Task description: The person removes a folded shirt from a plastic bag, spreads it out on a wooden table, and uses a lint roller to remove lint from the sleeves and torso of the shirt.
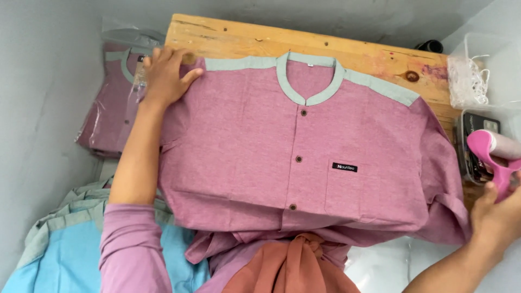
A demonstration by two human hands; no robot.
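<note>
Surface (244, 40): a bare wooden board with a dark knot near its right end, running across the top of the view and carrying the garment.
Shirt (260, 157): a mauve-pink button-front shirt, face up on the surface, with pale grey-green shoulder panels and a band collar; three dark buttons run down the placket and a small black label sits on the chest pocket. Its lower part hangs off the near edge.
Blue garments (59, 244): a pile of light blue and grey-green cloth lying low at the left, beneath the person's left arm.
Bagged shirts (106, 116): a stack of the same mauve shirts in clear plastic, against the left wall, just beside the surface.
Left hand (163, 76): fingers spread wide, palm pressed flat on the shirt's shoulder at the surface's left corner; a mauve sleeve covers the upper arm.
Right hand (496, 217): at the right edge, closed around the handle of a pink handheld device, clear of the shirt.
Pink device (491, 154): glossy, curved, with a paler rounded body, held above a dark box.
White netting (467, 81): a crumpled bundle on the surface's right end.
</note>
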